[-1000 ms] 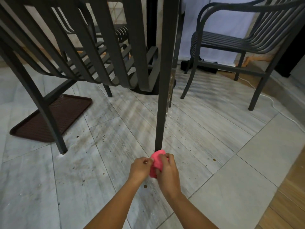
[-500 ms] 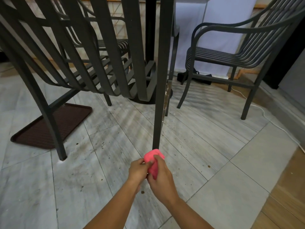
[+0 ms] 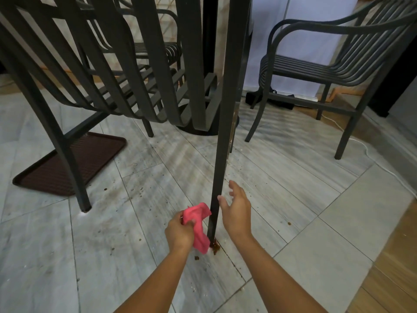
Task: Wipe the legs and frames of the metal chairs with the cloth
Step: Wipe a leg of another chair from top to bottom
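Note:
A dark metal chair leg runs straight down the middle of the view to the tiled floor. My left hand grips a pink cloth that hangs against the left side of the leg near its foot. My right hand is on the leg's right side with fingers spread, holding nothing, its thumb close to the leg. The slatted seat and back of this chair fill the upper left. A second dark metal chair stands at the upper right.
A dark brown tray lies on the floor at the left behind another chair leg. A round table base sits behind the near leg. A white cable runs along the right. Brown specks dot the tiles.
My right hand has let go of the cloth and opened on the right of the leg. The cloth, before bunched between both hands, now hangs from my left hand alone.

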Available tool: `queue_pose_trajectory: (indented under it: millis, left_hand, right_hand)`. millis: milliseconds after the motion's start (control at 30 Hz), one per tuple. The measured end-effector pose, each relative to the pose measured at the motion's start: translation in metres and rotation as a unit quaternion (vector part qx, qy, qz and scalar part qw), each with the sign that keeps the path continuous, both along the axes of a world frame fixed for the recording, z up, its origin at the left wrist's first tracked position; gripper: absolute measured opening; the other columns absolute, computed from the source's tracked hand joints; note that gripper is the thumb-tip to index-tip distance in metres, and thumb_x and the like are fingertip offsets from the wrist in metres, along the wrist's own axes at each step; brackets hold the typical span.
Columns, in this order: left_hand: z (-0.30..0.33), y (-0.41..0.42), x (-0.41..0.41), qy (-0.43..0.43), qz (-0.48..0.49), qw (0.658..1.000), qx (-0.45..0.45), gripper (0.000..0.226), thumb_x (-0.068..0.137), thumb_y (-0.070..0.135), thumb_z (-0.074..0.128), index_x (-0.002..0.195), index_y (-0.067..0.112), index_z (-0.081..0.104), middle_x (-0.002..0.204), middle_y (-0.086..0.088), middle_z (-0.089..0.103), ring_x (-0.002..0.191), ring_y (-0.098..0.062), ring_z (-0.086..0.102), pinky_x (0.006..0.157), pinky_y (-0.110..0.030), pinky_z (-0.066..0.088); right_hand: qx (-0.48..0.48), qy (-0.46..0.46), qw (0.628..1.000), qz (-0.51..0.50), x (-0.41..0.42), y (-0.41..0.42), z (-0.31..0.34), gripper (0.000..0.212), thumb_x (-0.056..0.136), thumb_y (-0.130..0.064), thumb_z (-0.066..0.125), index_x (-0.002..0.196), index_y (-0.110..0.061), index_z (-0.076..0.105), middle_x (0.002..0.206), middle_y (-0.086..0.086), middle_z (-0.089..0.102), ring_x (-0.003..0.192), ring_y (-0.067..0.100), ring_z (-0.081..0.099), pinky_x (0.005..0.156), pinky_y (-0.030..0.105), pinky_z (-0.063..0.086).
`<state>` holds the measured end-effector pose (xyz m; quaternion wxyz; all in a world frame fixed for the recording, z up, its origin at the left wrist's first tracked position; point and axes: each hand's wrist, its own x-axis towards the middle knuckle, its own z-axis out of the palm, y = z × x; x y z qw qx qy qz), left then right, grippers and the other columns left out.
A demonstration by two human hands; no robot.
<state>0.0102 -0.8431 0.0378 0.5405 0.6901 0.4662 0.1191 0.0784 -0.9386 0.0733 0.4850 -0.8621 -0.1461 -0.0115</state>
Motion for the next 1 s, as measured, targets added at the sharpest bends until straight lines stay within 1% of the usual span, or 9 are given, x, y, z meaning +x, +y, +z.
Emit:
queue_pose_trajectory:
  millis: [67,100,267,367,500,633,800,900,1000]
  left_hand:
    - [-0.005,0.001,0.002,0.001,0.013,1.0,-0.003,0.039,0.09,0.017,0.058,0.129,0.012,0.053,0.121,-0.011,0.062,0.107,-0.029,0.061,0.089,-0.036,0.049]
    - [-0.008,0.002,0.004,-0.003,0.017,1.0,-0.006,0.04,0.09,0.018,0.059,0.129,0.012,0.053,0.121,-0.011,0.062,0.108,-0.029,0.06,0.09,-0.036,0.049]
    - [-0.023,-0.008,0.016,-0.075,-0.018,0.997,-0.031,0.039,0.088,0.018,0.062,0.126,0.013,0.056,0.12,-0.008,0.063,0.108,-0.025,0.06,0.088,-0.031,0.046]
    - [-0.029,-0.015,0.022,-0.116,-0.02,0.992,-0.055,0.04,0.087,0.015,0.063,0.126,0.018,0.057,0.116,-0.002,0.064,0.104,-0.018,0.06,0.088,-0.027,0.048]
    - [-0.038,-0.022,0.028,-0.141,-0.003,0.988,-0.056,0.036,0.084,0.009,0.065,0.119,0.019,0.062,0.105,0.003,0.067,0.094,-0.012,0.062,0.077,-0.017,0.047]
    - [-0.047,-0.022,0.031,-0.154,0.007,0.987,-0.041,0.034,0.083,0.008,0.066,0.115,0.02,0.064,0.103,0.002,0.069,0.094,-0.013,0.064,0.078,-0.019,0.05]
    - [-0.056,-0.02,0.034,-0.147,0.002,0.989,-0.03,0.036,0.083,0.007,0.066,0.118,0.016,0.063,0.104,0.0,0.069,0.094,-0.013,0.064,0.075,-0.013,0.048]
    - [-0.06,-0.02,0.034,-0.148,0.004,0.989,-0.027,0.036,0.083,0.007,0.066,0.117,0.016,0.063,0.103,-0.001,0.069,0.094,-0.014,0.065,0.078,-0.017,0.05]
    - [-0.06,-0.019,0.034,-0.147,0.001,0.989,-0.023,0.035,0.083,0.007,0.066,0.117,0.014,0.062,0.103,-0.002,0.069,0.093,-0.013,0.064,0.077,-0.017,0.049]
  right_hand:
    - [0.019,0.024,0.999,0.017,0.007,0.006,0.002,0.051,0.09,-0.014,0.058,0.137,-0.011,0.039,0.133,0.003,0.05,0.12,0.018,0.048,0.102,0.032,0.041]
    - [0.024,0.029,0.999,0.027,0.009,0.009,0.002,0.049,0.09,-0.013,0.059,0.136,-0.011,0.041,0.129,0.002,0.053,0.118,0.017,0.05,0.1,0.026,0.041]
    - [0.028,0.012,0.999,0.021,0.019,0.015,-0.007,0.031,0.09,-0.008,0.058,0.12,-0.011,0.055,0.106,0.0,0.065,0.097,0.012,0.062,0.074,0.004,0.042]
    - [0.023,-0.004,1.0,0.019,0.025,0.014,-0.011,0.026,0.089,-0.007,0.059,0.114,-0.006,0.061,0.101,0.004,0.067,0.083,0.006,0.058,0.064,-0.007,0.036]
    - [0.025,-0.018,0.999,0.013,0.03,0.013,-0.017,0.024,0.087,-0.009,0.062,0.111,-0.008,0.063,0.099,0.003,0.069,0.081,0.005,0.059,0.066,-0.006,0.037]
    - [0.033,-0.022,0.999,0.013,0.029,0.014,-0.021,0.024,0.087,-0.011,0.063,0.111,-0.009,0.063,0.099,0.001,0.069,0.083,0.005,0.061,0.068,-0.004,0.04]
    - [0.041,-0.021,0.999,0.009,0.029,0.014,-0.024,0.024,0.087,-0.012,0.063,0.11,-0.01,0.063,0.096,-0.004,0.067,0.082,0.003,0.059,0.067,-0.005,0.038]
    - [0.043,-0.02,0.999,0.008,0.029,0.015,-0.025,0.024,0.087,-0.013,0.063,0.11,-0.012,0.063,0.095,-0.006,0.066,0.084,0.003,0.061,0.068,-0.003,0.04]
    - [0.043,-0.018,0.999,0.004,0.029,0.015,-0.026,0.025,0.087,-0.014,0.063,0.111,-0.013,0.062,0.094,-0.01,0.064,0.084,0.001,0.06,0.068,-0.003,0.04]
